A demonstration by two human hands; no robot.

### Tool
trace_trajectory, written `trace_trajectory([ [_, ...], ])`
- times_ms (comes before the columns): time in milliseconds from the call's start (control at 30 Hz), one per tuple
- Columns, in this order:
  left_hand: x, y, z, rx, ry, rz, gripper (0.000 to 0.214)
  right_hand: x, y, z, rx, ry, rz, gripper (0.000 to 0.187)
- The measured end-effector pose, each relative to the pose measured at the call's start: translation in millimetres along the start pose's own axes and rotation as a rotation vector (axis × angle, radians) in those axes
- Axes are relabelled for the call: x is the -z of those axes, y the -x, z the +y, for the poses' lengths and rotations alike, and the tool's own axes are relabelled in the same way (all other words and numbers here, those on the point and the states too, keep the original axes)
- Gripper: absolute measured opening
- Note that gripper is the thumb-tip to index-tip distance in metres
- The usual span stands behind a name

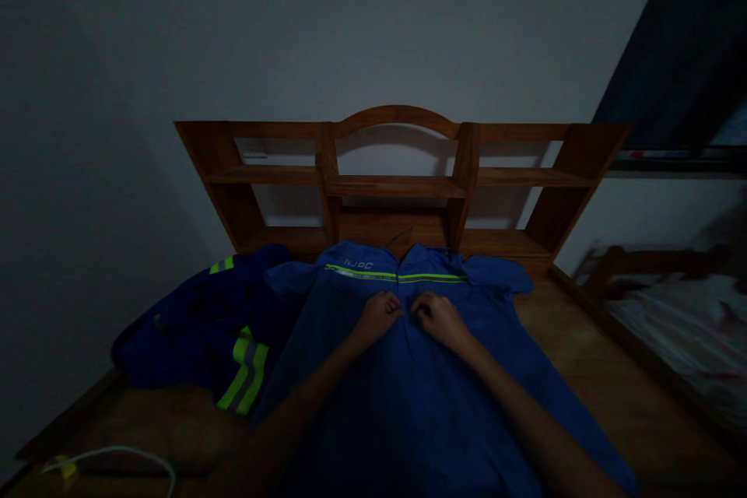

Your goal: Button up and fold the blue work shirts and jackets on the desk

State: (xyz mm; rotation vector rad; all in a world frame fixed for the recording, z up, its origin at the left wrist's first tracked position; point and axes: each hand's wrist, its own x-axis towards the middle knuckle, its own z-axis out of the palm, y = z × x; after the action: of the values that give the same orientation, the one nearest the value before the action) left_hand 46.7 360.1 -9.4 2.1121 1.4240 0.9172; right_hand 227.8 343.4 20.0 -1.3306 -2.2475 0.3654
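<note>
A blue work shirt with a lime-and-grey chest stripe and pale letters lies spread on its back, collar at the far end. Its front opening runs down the middle between my hands. My left hand has curled fingers, with the tips pinched at the left edge of this opening, below the stripe. Just across from it, my right hand is closed too, thumb and forefinger at the right edge. Dim light hides the exact grip of the fingertips.
A crumpled dark blue garment with reflective bands lies at the left. Behind the shirt stands a wooden shelf headboard. A white cable curves at the lower left. Pale plastic-like sheeting lies beyond the wooden edge at right.
</note>
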Motion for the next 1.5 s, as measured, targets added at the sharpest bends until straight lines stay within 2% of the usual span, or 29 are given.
trace_trajectory([
  [67,-3.2,5.1,-10.6,0.029,0.070,0.021,0.015,-7.5,2.3,12.4,-0.003,-0.068,0.002,0.028],
  [167,-1.5,6.1,-15.5,0.011,0.063,0.004,0.017,-11.1,6.3,20.2,-0.002,-0.132,-0.003,0.029],
  [367,0.3,2.3,-12.0,0.008,0.057,-0.059,0.014,-7.9,10.8,11.2,0.060,-0.096,-0.011,0.034],
  [467,1.1,5.0,-9.3,-0.023,0.074,-0.042,0.009,-7.3,12.0,8.4,0.055,-0.050,-0.036,0.035],
  [567,-0.2,8.3,-6.8,0.014,0.114,-0.011,0.008,-10.6,12.2,9.2,0.035,-0.064,-0.019,0.035],
  [667,-3.4,9.0,-6.5,0.169,0.267,-0.029,0.010,-16.1,10.4,13.9,-0.004,-0.172,0.027,0.034],
  [767,-4.7,6.8,-7.7,0.343,0.564,-0.080,0.018,-19.3,6.9,20.6,-0.051,-0.393,0.032,0.030],
  [867,-3.1,4.6,-8.4,0.407,0.820,-0.098,0.028,-19.1,3.8,25.0,-0.061,-0.580,0.030,0.027],
  [967,-1.7,4.2,-8.7,0.410,0.920,-0.083,0.033,-19.2,2.5,25.7,-0.044,-0.630,0.050,0.026],
  [1100,-3.3,5.5,-8.3,0.384,0.939,-0.065,0.032,-21.4,2.6,25.3,-0.075,-0.595,0.058,0.024],
  [1367,-7.2,9.3,-3.0,0.255,0.800,-0.014,0.022,-24.9,-0.4,25.9,-0.162,-0.724,0.027,0.027],
  [1500,-11.1,8.9,-2.7,0.318,0.900,-0.024,0.022,-31.8,-3.2,28.4,-0.167,-0.804,-0.006,0.028],
])
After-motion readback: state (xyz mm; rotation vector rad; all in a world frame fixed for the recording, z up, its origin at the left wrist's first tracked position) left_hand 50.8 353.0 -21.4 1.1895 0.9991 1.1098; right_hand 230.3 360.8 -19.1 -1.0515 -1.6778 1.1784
